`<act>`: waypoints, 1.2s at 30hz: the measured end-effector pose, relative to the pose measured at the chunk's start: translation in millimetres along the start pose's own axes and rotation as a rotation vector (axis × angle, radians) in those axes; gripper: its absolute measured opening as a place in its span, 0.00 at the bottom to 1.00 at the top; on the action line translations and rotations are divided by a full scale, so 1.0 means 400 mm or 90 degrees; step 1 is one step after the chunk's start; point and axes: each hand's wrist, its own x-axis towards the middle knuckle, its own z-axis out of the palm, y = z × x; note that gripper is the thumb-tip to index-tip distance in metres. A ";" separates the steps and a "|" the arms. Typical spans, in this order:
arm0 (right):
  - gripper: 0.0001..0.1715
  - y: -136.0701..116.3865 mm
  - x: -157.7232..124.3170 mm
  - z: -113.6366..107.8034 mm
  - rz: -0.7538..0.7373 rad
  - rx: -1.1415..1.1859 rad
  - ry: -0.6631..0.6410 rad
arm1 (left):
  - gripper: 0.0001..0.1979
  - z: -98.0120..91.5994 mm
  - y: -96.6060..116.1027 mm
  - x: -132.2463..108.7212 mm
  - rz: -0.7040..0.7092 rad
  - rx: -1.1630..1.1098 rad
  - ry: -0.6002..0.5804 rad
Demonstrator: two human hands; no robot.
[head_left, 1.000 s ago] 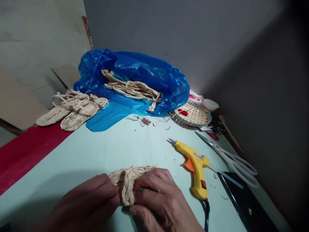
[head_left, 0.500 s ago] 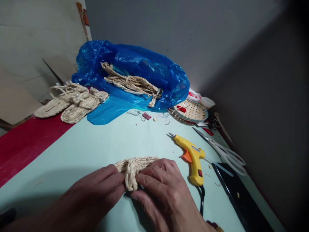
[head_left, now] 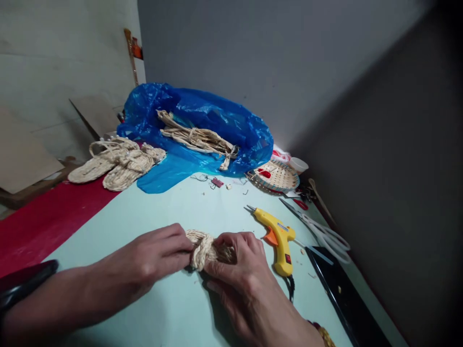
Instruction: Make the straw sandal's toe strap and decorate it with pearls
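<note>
A woven straw slipper (head_left: 202, 248), pale and braided with a crossing strap, is between my two hands above the light green table. My left hand (head_left: 154, 255) grips its left side, fingers bent and pressed together. On the right, my right hand (head_left: 240, 265) pinches the strap and edge with thumb and fingers. Much of the slipper is hidden behind the hands, so its full shape cannot be made out. A yellow glue gun (head_left: 277, 236) with an orange trigger lies just right of my right hand.
Finished-looking straw slippers (head_left: 123, 166) with pearl beads rest at the left on red cloth (head_left: 54, 224). Behind lies a blue plastic bag (head_left: 249, 130) with a straw bundle (head_left: 197, 137). To the right are scissors (head_left: 325, 236), a black phone-like slab (head_left: 347, 299) and a woven basket (head_left: 285, 178).
My hands have tilted and turned the slipper, so its strap now shows from another angle. My left forearm has come further into view. The camera view has shifted a little.
</note>
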 end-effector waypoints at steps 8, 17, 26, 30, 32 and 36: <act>0.28 0.021 -0.024 0.087 -0.027 -0.065 0.099 | 0.22 0.006 -0.049 0.040 -0.071 -0.092 -0.001; 0.31 0.033 -0.023 0.121 -0.027 -0.060 0.215 | 0.11 0.070 0.005 0.004 -0.233 -0.100 0.093; 0.21 0.043 -0.033 0.076 -0.043 -0.180 0.132 | 0.11 0.106 0.016 0.008 -0.221 -0.014 0.143; 0.27 0.044 -0.032 0.086 -0.077 -0.206 0.117 | 0.12 0.103 0.012 0.011 -0.229 -0.023 0.141; 0.27 0.047 -0.031 0.095 -0.088 -0.213 0.114 | 0.12 0.097 0.006 0.014 -0.205 -0.009 0.128; 0.17 0.054 -0.028 0.112 -0.103 -0.190 0.211 | 0.10 0.084 0.004 0.017 -0.186 0.016 0.097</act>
